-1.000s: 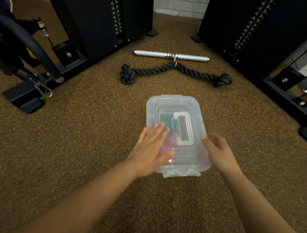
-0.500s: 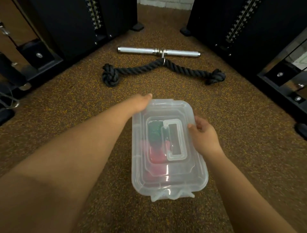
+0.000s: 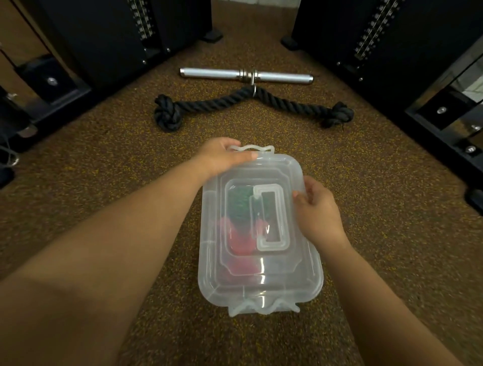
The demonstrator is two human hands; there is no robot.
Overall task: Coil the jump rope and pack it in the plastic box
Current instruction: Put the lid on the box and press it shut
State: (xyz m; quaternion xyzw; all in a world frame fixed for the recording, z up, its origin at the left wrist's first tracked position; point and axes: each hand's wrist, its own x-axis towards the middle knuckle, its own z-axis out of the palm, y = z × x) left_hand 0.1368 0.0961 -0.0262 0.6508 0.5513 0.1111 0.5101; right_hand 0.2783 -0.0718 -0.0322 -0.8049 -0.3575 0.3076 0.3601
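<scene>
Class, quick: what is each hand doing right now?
Left hand: curled over the far end of the plastic box, at its latch.
Right hand: gripping the box's right edge.

Floor point(image 3: 366, 209): brown rubber, flecked yellow. Black weight-stack machines point(image 3: 109, 39) flank both sides, a second one point(image 3: 392, 47) standing at right. Between them lie a chrome bar point(image 3: 245, 75) and a black knotted rope point(image 3: 251, 103). Pale wall strip point(image 3: 274, 2) at far end.
</scene>
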